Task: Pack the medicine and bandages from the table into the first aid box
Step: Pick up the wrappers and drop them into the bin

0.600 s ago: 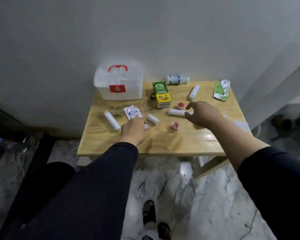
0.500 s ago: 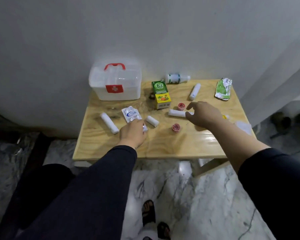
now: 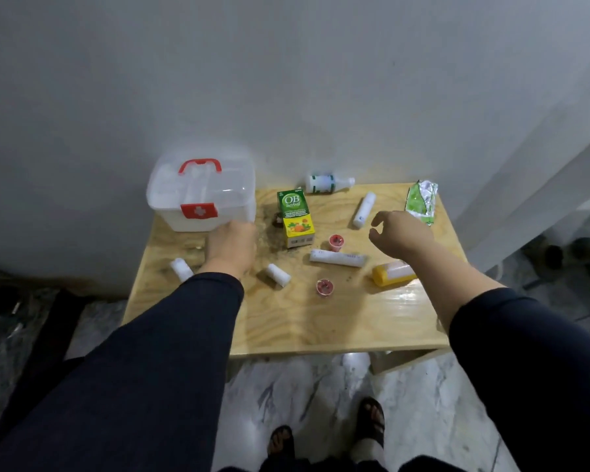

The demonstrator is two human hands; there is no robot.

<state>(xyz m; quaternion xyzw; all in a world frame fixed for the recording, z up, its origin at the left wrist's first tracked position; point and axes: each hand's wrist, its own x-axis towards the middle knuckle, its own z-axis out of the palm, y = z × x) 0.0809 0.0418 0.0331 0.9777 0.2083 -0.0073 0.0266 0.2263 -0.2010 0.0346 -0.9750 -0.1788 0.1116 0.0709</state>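
The white first aid box, with a red handle and its lid down, stands at the table's back left. My left hand rests palm down at its front right corner, fingers curled; whatever lies under it is hidden. My right hand hovers open above the table with its fingers apart. Near it lie a long bandage roll, a white tube and a yellow pack. A short roll lies right of my left wrist. My left sleeve partly covers another roll. A green medicine carton stands mid-table.
A white bottle lies by the wall and a green foil sachet at the back right. Two small red pots sit mid-table. The wooden table stands against a white wall on marble floor, with my sandalled feet below.
My left hand has moved forward from the white packet's near edge to the box's corner; the packet no longer shows. My right hand has lifted off the long roll and opened.
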